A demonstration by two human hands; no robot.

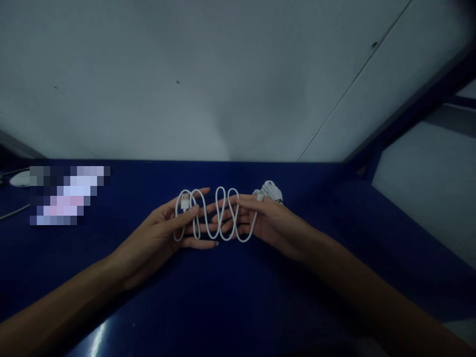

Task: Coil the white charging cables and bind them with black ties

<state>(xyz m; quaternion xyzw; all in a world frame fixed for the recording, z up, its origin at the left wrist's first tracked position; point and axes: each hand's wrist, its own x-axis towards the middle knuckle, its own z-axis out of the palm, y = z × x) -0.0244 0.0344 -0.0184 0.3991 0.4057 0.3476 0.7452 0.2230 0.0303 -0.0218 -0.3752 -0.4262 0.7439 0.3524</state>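
Note:
A white USB cable [211, 237] lies in loose zigzag loops across the fingers of both hands, above the blue table. My left hand [169, 225] holds its left end, the thumb pressing on the loops beside the USB plug [185, 202]. At the other end, my right hand [267, 215] grips the loops under its thumb, with the cable's small white connector [261, 197] by the thumb's base. Just behind the right hand, a bundled white cable [272, 191] with a dark tie rests on the table, partly hidden by that hand.
The blue table [223, 307] runs up to a pale wall panel [167, 99]. On the left lies a pixelated bright object [70, 196], with a white rounded item [19, 178] and a thin cord [15, 212] next to it. A blue frame [405, 111] slants along the right.

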